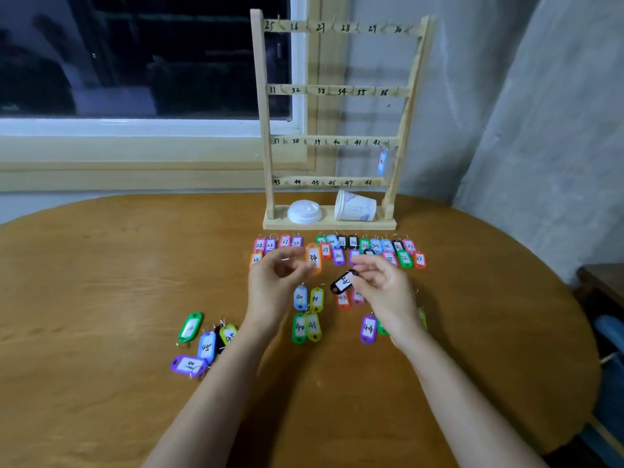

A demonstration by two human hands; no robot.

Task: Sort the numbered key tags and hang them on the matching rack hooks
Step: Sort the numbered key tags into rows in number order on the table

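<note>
Across the round wooden table (101, 265) our two bare forearms stretch in from the near edge and draw together toward the middle. At the far side, against the wall, stands the wooden rack (266, 130), with four rails of hooks hand-numbered 25 to 48. On its base a paper cup (356, 207) lies on its side, with a white lid (304, 212) to its left.

Our left hand (270, 285) is raised above the table, palm turned right, fingers curled inward. Its fingertips meet the left edge of an orange tag (314, 258). That tag is blurred, so we take the grip for a pinch and cannot be sure of the number.

Our right hand (385, 288) sits opposite, palm turned left. Thumb and forefinger pinch one end of a black tag (342, 282), which slants down to the left clear of the table. The other fingers are loosely bent.

Two rows of tags (371, 246) lie just in front of the rack's base, beyond our hands. More lie between and under our wrists, among them a green tag (299, 327) marked 40 touching a yellow tag (313, 325) marked 41, and a purple tag (368, 329) marked 44. A loose cluster (206, 344) lies left of our left forearm. One blue tag (382, 162) hangs from the rack's hook at 42.
</note>
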